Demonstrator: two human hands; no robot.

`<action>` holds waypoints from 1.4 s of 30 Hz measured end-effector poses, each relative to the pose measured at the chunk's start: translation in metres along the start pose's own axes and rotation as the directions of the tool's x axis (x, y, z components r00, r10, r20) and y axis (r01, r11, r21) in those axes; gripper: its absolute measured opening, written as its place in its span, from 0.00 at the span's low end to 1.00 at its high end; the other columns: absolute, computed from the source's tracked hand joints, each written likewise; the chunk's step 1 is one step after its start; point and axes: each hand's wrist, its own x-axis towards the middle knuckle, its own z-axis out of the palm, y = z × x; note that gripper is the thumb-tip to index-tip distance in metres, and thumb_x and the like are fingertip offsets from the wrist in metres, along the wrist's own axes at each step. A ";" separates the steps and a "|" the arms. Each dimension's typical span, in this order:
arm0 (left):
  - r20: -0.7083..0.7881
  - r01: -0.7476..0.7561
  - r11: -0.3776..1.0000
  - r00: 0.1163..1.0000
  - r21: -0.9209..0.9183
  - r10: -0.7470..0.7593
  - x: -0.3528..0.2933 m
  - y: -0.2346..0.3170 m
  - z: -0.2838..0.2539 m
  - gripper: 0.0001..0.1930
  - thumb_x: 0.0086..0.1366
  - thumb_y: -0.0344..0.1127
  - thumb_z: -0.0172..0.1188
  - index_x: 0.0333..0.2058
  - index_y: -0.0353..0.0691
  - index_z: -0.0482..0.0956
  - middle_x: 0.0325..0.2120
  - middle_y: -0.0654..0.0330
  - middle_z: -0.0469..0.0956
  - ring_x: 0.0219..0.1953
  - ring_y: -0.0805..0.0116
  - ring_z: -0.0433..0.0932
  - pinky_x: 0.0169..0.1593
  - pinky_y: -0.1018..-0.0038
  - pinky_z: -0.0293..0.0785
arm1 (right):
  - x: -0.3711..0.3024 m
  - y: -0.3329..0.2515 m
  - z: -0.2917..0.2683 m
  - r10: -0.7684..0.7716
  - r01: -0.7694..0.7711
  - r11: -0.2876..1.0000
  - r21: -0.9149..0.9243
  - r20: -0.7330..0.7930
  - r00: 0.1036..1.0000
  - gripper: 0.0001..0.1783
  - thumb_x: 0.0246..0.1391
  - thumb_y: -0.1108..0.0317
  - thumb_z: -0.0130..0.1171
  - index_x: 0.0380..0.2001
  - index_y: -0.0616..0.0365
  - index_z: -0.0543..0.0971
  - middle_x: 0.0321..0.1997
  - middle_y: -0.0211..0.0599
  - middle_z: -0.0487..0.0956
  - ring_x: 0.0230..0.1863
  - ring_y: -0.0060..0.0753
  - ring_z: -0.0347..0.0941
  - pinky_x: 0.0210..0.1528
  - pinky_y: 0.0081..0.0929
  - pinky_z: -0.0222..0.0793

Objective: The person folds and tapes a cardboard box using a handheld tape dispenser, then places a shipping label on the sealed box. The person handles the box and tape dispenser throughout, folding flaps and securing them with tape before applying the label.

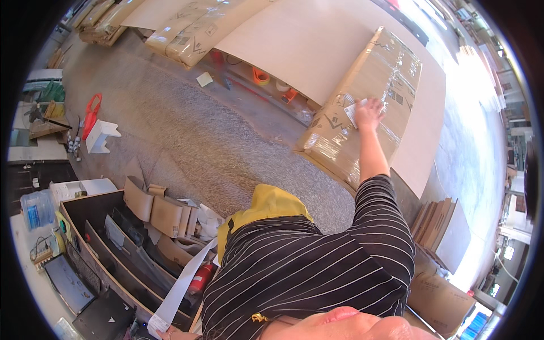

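My right hand (369,115) reaches out and lies with its fingers spread on a long, tape-wrapped cardboard package (328,136). Under its fingers, partly covered, is a small white label (350,115) on the package's top. Low at the left, my left hand (173,334) is mostly cut off by the lower edge. Its fingers pinch the end of a long white paper strip (180,286), which carries printing at that end and runs up towards my waist.
The package rests on a large pale board (272,42). Two tape dispensers, one orange (289,95), sit on a shelf beneath. At left, a wooden divider bin (93,209) holds cardboard pieces beside a red cylinder (201,277). Stacked panels (442,226) lean at right.
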 end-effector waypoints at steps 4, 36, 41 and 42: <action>0.088 0.010 0.998 0.996 -0.063 -0.004 -0.007 0.018 0.001 0.25 0.64 0.43 0.48 0.57 0.36 0.68 0.57 0.53 0.69 0.59 0.53 0.68 0.64 0.60 0.59 | -0.067 -0.079 0.012 -0.365 0.342 0.913 0.223 0.070 0.928 0.43 0.61 0.40 0.38 0.67 0.62 0.51 0.73 0.51 0.45 0.74 0.52 0.35 0.71 0.50 0.31; 0.053 0.007 0.856 0.998 -0.517 0.023 -0.034 0.034 -0.024 0.18 0.68 0.37 0.48 0.50 0.28 0.68 0.46 0.48 0.75 0.46 0.57 0.78 0.50 0.63 0.74 | -0.913 -0.388 -0.196 -0.273 -0.078 -0.582 0.809 -0.285 -0.919 0.16 0.50 0.70 0.61 0.44 0.56 0.75 0.43 0.43 0.77 0.43 0.43 0.75 0.46 0.32 0.70; 0.040 0.089 0.795 0.996 -0.600 -0.081 -0.027 0.017 -0.018 0.16 0.66 0.35 0.51 0.48 0.29 0.70 0.42 0.51 0.77 0.44 0.58 0.78 0.47 0.63 0.76 | -0.909 -0.393 -0.187 -0.355 -0.082 -0.569 0.818 -0.335 -0.873 0.08 0.49 0.70 0.62 0.34 0.59 0.76 0.39 0.39 0.77 0.38 0.42 0.74 0.41 0.31 0.70; 0.039 0.095 0.786 0.995 -0.611 -0.090 -0.025 0.011 -0.018 0.16 0.67 0.35 0.51 0.48 0.30 0.70 0.42 0.51 0.77 0.43 0.59 0.78 0.47 0.63 0.76 | -0.905 -0.394 -0.182 -0.337 -0.116 -0.569 0.814 -0.359 -0.870 0.08 0.49 0.71 0.62 0.33 0.59 0.76 0.39 0.40 0.77 0.39 0.43 0.74 0.41 0.31 0.70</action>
